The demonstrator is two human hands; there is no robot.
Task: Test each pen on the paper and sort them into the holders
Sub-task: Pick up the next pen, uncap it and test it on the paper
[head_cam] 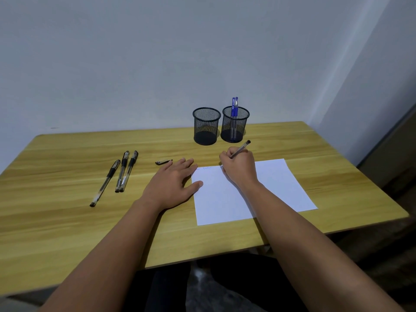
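The right hand (238, 168) covers the tip of the pen (241, 148) it grips, so whether the point touches the paper (270, 188) cannot be told. Faint blue marks (206, 168) near the sheet's top edge are too small to read (a scribble or a word, perhaps). Mesh veils the lower barrels of the two blue pens (234, 109) in the right holder (235, 124). Both forearms run off the bottom edge.

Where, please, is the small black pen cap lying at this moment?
In the head view, the small black pen cap lies on the wooden table, just beyond the left hand, between the three black pens and the white paper.
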